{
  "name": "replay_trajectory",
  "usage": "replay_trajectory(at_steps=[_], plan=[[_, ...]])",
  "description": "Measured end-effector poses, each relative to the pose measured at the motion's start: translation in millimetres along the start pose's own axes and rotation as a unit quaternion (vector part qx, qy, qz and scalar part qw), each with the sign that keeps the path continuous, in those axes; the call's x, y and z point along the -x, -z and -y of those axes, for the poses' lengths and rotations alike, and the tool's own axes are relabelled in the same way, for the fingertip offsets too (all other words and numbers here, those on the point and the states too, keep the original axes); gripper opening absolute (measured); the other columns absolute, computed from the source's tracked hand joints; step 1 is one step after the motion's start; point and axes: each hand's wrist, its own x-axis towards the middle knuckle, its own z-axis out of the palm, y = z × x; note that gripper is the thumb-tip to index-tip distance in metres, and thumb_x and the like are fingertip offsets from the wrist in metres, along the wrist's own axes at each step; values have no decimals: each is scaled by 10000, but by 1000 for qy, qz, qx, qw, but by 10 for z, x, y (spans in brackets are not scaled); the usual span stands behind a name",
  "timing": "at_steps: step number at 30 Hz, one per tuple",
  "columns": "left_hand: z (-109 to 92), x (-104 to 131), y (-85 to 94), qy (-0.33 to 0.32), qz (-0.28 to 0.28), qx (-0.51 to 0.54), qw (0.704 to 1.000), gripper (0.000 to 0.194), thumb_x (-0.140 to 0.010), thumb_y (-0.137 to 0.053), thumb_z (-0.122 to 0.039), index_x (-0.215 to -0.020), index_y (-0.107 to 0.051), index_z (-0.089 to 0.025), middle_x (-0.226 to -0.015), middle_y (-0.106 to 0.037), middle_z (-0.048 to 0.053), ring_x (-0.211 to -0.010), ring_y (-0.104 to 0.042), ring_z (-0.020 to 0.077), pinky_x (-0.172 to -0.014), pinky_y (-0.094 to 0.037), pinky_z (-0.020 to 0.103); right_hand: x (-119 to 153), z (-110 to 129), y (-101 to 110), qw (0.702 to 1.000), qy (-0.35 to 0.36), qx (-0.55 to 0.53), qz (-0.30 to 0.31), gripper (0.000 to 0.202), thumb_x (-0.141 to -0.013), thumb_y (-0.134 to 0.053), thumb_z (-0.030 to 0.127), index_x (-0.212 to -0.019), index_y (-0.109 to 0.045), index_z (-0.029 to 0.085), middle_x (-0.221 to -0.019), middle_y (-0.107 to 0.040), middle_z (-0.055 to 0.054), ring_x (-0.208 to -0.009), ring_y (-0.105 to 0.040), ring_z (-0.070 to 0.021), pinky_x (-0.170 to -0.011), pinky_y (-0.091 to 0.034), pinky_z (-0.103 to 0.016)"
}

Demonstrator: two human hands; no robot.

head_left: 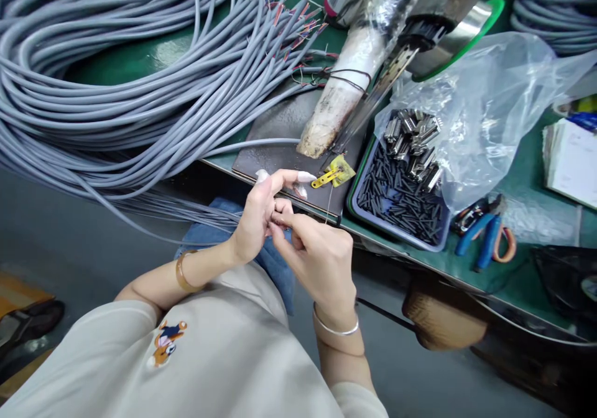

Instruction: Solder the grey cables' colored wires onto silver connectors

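My left hand (257, 219) is raised in front of the bench edge, with white coverings on some fingertips. Its thumb and index finger are apart, while the other fingers curl toward my right hand. My right hand (321, 259) pinches at those curled fingers; whatever lies between is too small to make out. Just beyond the fingertips, a yellow clip (325, 178) lies by a yellow piece (342, 171) on a dark board (275, 122). The wrapped white tube (333, 104) slants down above them.
Many grey cables (153, 101) spread over the left of the bench. To the right are a bin (357, 209) of black sleeves and metal connectors, a plastic bag (489, 107), blue-handled pliers (487, 242) and a paper stack (571, 163).
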Motion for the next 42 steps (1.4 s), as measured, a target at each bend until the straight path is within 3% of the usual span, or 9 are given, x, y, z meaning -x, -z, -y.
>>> replay_trajectory(at_steps=[8, 15, 20, 25, 28, 32, 34, 38, 42], plan=[[-238, -72, 126, 12, 162, -78, 984, 236, -848, -765, -352, -913, -704, -134, -762, -676, 20, -646, -603, 93, -609, -507, 196, 82, -117, 298, 959, -193, -95, -184, 73, -906, -732, 252, -836, -725, 235, -585, -593, 70, -445, -446, -60, -422, -337, -207], [-219, -70, 132, 1, 111, -84, 990, 181, -882, -720, -286, -952, -740, -120, -707, -684, 22, -595, -601, 91, -569, -487, 191, 41, -266, 238, 933, -229, -143, -238, 154, -934, -708, 341, -864, -767, 217, -631, -651, 34, -501, -519, -78, -458, -350, -226], [-146, 9, 172, 33, 104, -52, 993, 431, -919, -679, -286, -1316, -623, -128, -613, -631, -28, -547, -585, 99, -550, -475, 196, 70, -317, 163, 933, -249, -155, -206, 179, -935, -698, 350, -861, -782, 211, -685, -658, 13, -541, -518, -85, -472, -300, -247], [-100, -5, 202, 25, 97, -48, 994, 247, -948, -649, -317, -1059, -720, -108, -630, -613, -16, -517, -535, 74, -489, -437, 182, 70, -320, 119, 941, -248, -154, -171, 152, -941, -685, 301, -861, -777, 209, -705, -644, 25, -515, -450, -68, -476, -275, -257], [-96, -17, 191, -73, 62, -145, 985, 209, -924, -693, -274, -1050, -754, -119, -695, -687, 13, -565, -576, 80, -527, -458, 182, 56, -332, 105, 944, -244, -160, -156, 115, -931, -694, 269, -871, -776, 213, -734, -654, 28, -521, -411, -63, -494, -294, -255], [-92, -7, 133, -330, -18, -322, 887, 110, -896, -735, -182, -988, -792, -158, -830, -790, 54, -695, -658, 110, -694, -516, 228, 58, -347, 111, 932, -249, -171, -200, 126, -934, -693, 267, -855, -779, 221, -739, -660, 14, -597, -500, -88, -525, -328, -254], [-93, -5, 88, -367, -38, -336, 867, 109, -921, -695, -162, -974, -790, -157, -817, -792, 54, -691, -661, 111, -718, -518, 240, 68, -353, 122, 926, -246, -176, -226, 132, -934, -694, 269, -846, -782, 226, -713, -645, 12, -627, -530, -101, -533, -335, -254], [-87, -42, 39, -118, 56, -149, 980, 270, -978, -636, -351, -889, -745, -121, -608, -664, 6, -494, -538, 72, -488, -414, 191, 86, -354, 127, 922, -256, -221, -188, 107, -924, -704, 276, -869, -789, 241, -747, -665, 6, -620, -534, -100, -515, -331, -251], [-53, -93, 98, 109, 116, 31, 987, 440, -872, -731, -543, -828, -680, -108, -518, -551, -40, -375, -311, 19, -370, -210, 170, 69, -334, 69, 913, -282, -271, -113, 82, -898, -718, 278, -887, -789, 236, -776, -658, -1, -585, -501, -87, -477, -291, -245]])
